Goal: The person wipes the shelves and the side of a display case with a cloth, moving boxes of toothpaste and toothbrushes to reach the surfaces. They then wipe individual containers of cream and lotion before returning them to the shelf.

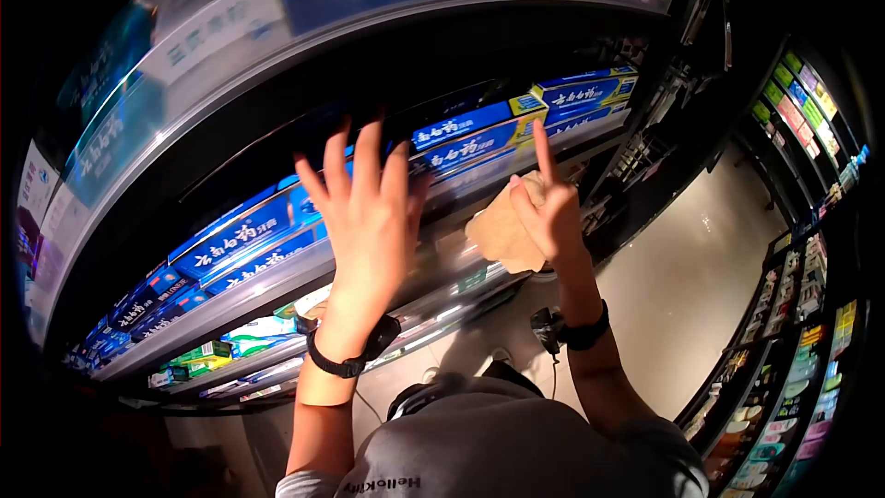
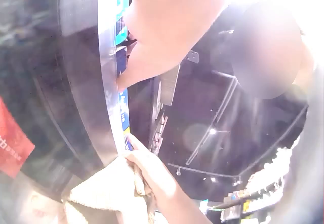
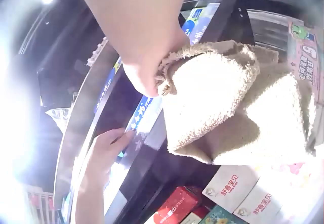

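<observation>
Blue toothpaste boxes (image 1: pixel 241 238) lie in stacked rows along a shelf in the head view. My left hand (image 1: pixel 367 221) reaches over the middle of the row with its fingers spread, holding nothing. In the right wrist view, the fingertips of that left hand (image 3: pixel 104 150) are right at the front of the boxes. A beige terry cloth (image 1: pixel 502 229) hangs from my right hand (image 1: pixel 555 214), gripped by its curled fingers. The right index finger extends toward the end of a toothpaste box (image 1: pixel 484 149). In the right wrist view the cloth (image 3: pixel 212 102) droops in loose folds.
An upper shelf edge (image 1: pixel 387 23) with larger boxes runs close above the hands. Below, another shelf carries green and white packages (image 1: pixel 249 337). White boxes with red print (image 3: pixel 230 186) stand low in the right wrist view. More stocked shelves (image 1: pixel 793 314) line the far right, across a pale floor (image 1: pixel 696 231).
</observation>
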Tool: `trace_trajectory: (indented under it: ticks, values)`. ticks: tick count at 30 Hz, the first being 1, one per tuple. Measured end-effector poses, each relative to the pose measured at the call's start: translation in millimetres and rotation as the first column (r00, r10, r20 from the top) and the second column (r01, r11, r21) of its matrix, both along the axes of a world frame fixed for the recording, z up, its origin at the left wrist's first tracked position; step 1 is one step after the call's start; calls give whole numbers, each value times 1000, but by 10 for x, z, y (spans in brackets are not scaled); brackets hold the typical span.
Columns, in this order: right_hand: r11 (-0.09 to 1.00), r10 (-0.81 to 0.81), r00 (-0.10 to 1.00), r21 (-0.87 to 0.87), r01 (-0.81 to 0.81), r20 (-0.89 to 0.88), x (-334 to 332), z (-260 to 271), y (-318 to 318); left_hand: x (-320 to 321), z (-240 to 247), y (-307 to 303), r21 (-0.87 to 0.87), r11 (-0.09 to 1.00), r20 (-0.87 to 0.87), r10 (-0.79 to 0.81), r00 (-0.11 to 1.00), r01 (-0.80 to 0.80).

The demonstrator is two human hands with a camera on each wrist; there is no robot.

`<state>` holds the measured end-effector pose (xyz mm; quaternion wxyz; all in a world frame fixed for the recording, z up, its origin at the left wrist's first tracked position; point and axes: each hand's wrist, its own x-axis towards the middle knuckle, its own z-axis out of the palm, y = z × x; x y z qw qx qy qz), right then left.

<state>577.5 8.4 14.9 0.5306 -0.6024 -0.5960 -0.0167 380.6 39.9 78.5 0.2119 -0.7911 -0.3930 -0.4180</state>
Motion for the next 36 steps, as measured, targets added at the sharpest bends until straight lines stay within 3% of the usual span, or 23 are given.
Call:
trace_trajectory:
  ticks: [2,7,10,12,14,16,18,20,22,24,25,26,29,32,36]
  values:
    - [997,23,1000,-80,-22,5,34,36,-44,71,-43,-9,4,1000,22,-10,1000,10]
    - [966,257,967,-21,-256,7,216,18,-2,205,-121,-41,-5,999,59,35,998,-34]
    - [956,288,957,-62,-286,33,332,52,-25,287,-141,-81,28,990,53,139,989,-141]
    - [946,322,946,26,-323,23,477,44,-1,360,-102,-128,35,980,56,192,980,-194]
    - [947,308,951,98,-307,9,675,102,-3,462,-1,-173,79,994,82,66,994,-72]
    - [944,330,942,41,-328,-56,830,200,-48,679,137,-217,39,995,42,-91,995,89]
    - [963,267,960,45,-264,-83,957,246,-12,981,298,-214,27,989,-34,-145,989,146]
    - [956,284,956,96,-277,-67,1040,206,25,1247,386,-93,-121,977,-5,-175,985,173]
    - [963,267,959,-7,-269,-99,1105,176,-14,1427,418,107,-43,990,-38,-138,990,136]
    - [960,272,954,-28,-277,-128,1204,110,-35,1576,449,274,-314,947,-27,-80,996,67]
    - [971,234,968,-30,-238,-94,1254,95,-46,1610,394,353,-172,974,29,-147,989,149]
    - [980,195,979,-33,-197,-61,1300,88,-59,1617,362,394,-170,973,26,-154,988,156]
    - [981,192,976,-21,-195,-107,1443,132,-121,1638,389,350,-286,933,79,-206,975,220]
    - [981,191,976,4,-192,-105,1571,110,-125,1612,425,312,-290,928,54,-228,972,234]
    - [977,213,970,49,-209,-120,1599,39,-122,1604,469,229,-329,931,-26,-175,984,157]
